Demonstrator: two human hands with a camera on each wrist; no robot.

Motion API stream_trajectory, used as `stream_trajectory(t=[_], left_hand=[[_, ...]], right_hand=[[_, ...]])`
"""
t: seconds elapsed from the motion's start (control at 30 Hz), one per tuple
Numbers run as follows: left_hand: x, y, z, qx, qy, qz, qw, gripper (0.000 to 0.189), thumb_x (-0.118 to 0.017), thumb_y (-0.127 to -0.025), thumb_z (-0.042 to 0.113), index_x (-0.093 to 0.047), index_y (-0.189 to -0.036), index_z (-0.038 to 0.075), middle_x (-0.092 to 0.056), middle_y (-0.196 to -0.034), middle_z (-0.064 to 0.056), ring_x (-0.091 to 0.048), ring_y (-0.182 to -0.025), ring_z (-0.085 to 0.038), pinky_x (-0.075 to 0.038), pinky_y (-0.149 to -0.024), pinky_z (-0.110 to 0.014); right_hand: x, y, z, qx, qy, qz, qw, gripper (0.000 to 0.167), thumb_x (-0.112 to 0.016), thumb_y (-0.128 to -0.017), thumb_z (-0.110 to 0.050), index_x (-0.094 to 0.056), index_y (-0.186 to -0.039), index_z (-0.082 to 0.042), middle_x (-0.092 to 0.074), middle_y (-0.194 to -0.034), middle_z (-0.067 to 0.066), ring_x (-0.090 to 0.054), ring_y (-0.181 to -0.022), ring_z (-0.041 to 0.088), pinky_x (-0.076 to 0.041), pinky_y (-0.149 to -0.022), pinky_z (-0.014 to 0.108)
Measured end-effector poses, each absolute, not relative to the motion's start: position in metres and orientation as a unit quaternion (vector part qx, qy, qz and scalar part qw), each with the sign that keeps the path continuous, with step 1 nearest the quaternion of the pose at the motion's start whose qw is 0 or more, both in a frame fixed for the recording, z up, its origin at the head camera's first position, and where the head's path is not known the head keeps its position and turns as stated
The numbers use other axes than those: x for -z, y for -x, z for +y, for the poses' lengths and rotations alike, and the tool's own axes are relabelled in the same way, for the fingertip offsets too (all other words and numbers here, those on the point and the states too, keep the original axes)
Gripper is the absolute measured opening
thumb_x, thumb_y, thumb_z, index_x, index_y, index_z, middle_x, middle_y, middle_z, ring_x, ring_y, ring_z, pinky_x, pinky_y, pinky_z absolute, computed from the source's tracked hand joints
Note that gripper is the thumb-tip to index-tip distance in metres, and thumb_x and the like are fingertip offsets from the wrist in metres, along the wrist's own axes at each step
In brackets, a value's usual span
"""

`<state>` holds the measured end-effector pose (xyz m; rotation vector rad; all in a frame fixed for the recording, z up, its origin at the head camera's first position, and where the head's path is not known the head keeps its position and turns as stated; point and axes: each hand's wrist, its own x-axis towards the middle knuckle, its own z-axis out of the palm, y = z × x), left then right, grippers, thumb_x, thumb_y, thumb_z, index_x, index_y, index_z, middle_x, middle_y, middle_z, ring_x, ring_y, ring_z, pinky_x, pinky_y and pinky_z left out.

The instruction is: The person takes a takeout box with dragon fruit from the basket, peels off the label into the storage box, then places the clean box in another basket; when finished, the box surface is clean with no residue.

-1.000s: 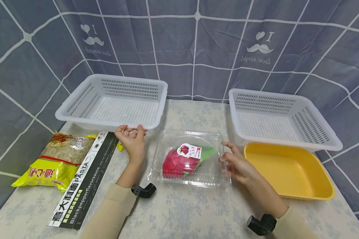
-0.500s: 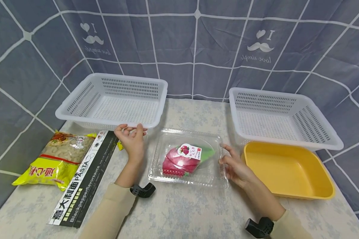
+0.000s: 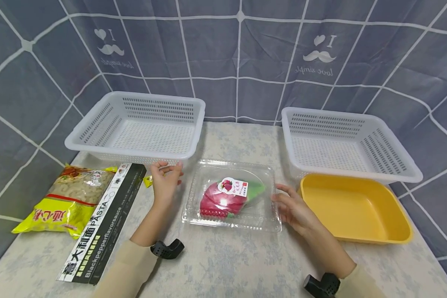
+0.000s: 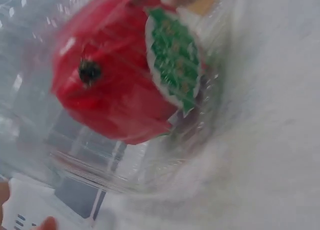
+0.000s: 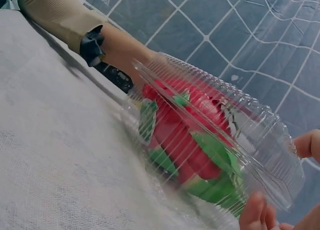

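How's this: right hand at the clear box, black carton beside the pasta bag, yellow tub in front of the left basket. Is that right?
Not quite: the yellow tub stands in front of the right basket, not the left basket; the head view shows it. The right hand is at the clear box, and the black carton lies beside the pasta bag.

Clear rectangular clamshell box (image 3: pixel 260 217): thin plastic, high gloss, ribbed walls.
Red-and-green dragon fruit (image 3: pixel 223 201) looks smooth, with a soft sheen. White rectangular perforated baskets (image 3: pixel 154 134) look plastic, satin. Yellow rounded-corner plastic tub (image 3: pixel 350 211) is smooth, glossy. Yellow-and-clear pillow-shaped film bag (image 3: pixel 67 203) is shiny, crinkled. Pale floral table cloth (image 3: pixel 223 265) is matt, woven texture visible in right wrist view. Blue-grey white-lined curtain (image 3: pixel 216 49): cloth, creased, dull.
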<state>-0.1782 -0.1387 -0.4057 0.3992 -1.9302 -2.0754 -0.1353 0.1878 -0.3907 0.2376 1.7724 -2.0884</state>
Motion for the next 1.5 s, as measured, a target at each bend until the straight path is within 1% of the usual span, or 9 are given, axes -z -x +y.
stream_trajectory(t=[0.1,0.2,0.37,0.47,0.7,1.03,1.23,1.37,1.5], left_hand=[[0.402,0.168,-0.144,0.681,-0.111,-0.724,0.013,0.044,-0.054,-0.101,0.026,-0.032,-0.132,0.002,-0.053,-0.112,-0.017,-0.060,-0.088,-0.016,-0.052,-0.066,-0.023],[0.397,0.158,-0.151,0.658,-0.060,-0.745,-0.091,0.052,-0.044,-0.104,0.033,-0.027,-0.145,0.006,-0.048,-0.124,-0.023,-0.056,-0.100,-0.023,-0.051,-0.072,-0.026],[0.395,0.149,-0.159,0.644,0.010,-0.747,-0.162,0.059,-0.045,-0.103,0.033,-0.021,-0.153,0.012,-0.042,-0.133,-0.025,-0.049,-0.108,-0.030,-0.048,-0.079,-0.031],[0.396,0.147,-0.160,0.651,0.029,-0.739,-0.170,0.061,-0.049,-0.101,0.030,-0.021,-0.154,0.017,-0.045,-0.125,-0.021,-0.047,-0.100,-0.024,-0.048,-0.075,-0.030],[0.405,0.148,-0.164,0.668,0.077,-0.722,-0.164,0.067,-0.057,-0.097,0.015,-0.022,-0.154,0.016,-0.050,-0.104,-0.007,-0.050,-0.081,-0.014,-0.047,-0.067,-0.028],[0.410,0.147,-0.163,0.663,0.157,-0.720,-0.136,0.068,-0.059,-0.093,0.007,-0.026,-0.152,0.013,-0.042,-0.106,-0.016,-0.051,-0.074,-0.014,-0.049,-0.061,-0.028],[0.410,0.147,-0.160,0.655,0.165,-0.727,-0.123,0.061,-0.057,-0.093,0.005,-0.033,-0.149,0.008,-0.041,-0.104,-0.016,-0.051,-0.066,-0.012,-0.051,-0.058,-0.029],[0.411,0.147,-0.158,0.655,0.166,-0.729,-0.109,0.061,-0.057,-0.091,0.003,-0.034,-0.148,0.007,-0.042,-0.099,-0.014,-0.049,-0.062,-0.010,-0.052,-0.055,-0.030],[0.413,0.147,-0.156,0.659,0.168,-0.727,-0.100,0.061,-0.057,-0.089,0.002,-0.035,-0.147,0.005,-0.043,-0.096,-0.013,-0.048,-0.061,-0.009,-0.051,-0.052,-0.028]], right_hand=[[0.389,0.132,0.187,0.740,-0.095,0.639,0.186,0.061,-0.056,-0.091,-0.012,-0.023,-0.142,-0.003,-0.056,-0.095,-0.001,-0.058,-0.081,0.010,-0.050,-0.070,0.025],[0.387,0.129,0.186,0.726,-0.101,0.656,0.181,0.065,-0.058,-0.093,-0.016,-0.022,-0.146,-0.003,-0.052,-0.116,0.007,-0.055,-0.106,0.021,-0.046,-0.088,0.034],[0.383,0.125,0.184,0.708,-0.099,0.677,0.178,0.068,-0.056,-0.095,-0.021,-0.020,-0.150,-0.003,-0.034,-0.141,0.020,-0.031,-0.134,0.036,-0.028,-0.106,0.044],[0.382,0.125,0.183,0.709,-0.101,0.676,0.173,0.067,-0.056,-0.095,-0.019,-0.020,-0.150,-0.002,-0.036,-0.138,0.019,-0.032,-0.132,0.035,-0.028,-0.105,0.043],[0.380,0.126,0.183,0.700,-0.106,0.687,0.161,0.064,-0.056,-0.095,-0.017,-0.024,-0.148,-0.001,-0.048,-0.118,0.007,-0.046,-0.104,0.019,-0.039,-0.089,0.030],[0.381,0.126,0.183,0.701,-0.097,0.693,0.140,0.062,-0.057,-0.095,-0.014,-0.026,-0.147,0.001,-0.049,-0.112,0.005,-0.050,-0.102,0.014,-0.040,-0.092,0.029],[0.376,0.125,0.180,0.638,-0.059,0.765,0.067,0.055,-0.061,-0.094,-0.009,-0.037,-0.142,0.005,-0.050,-0.113,0.009,-0.049,-0.101,0.014,-0.044,-0.086,0.020],[0.373,0.128,0.178,0.566,-0.015,0.824,0.004,0.047,-0.067,-0.091,-0.012,-0.051,-0.134,0.002,-0.050,-0.122,0.017,-0.047,-0.110,0.024,-0.040,-0.091,0.027],[0.368,0.131,0.172,0.498,0.045,0.864,-0.057,0.033,-0.072,-0.088,-0.015,-0.065,-0.117,0.000,-0.054,-0.107,0.016,-0.049,-0.101,0.029,-0.039,-0.085,0.037]])
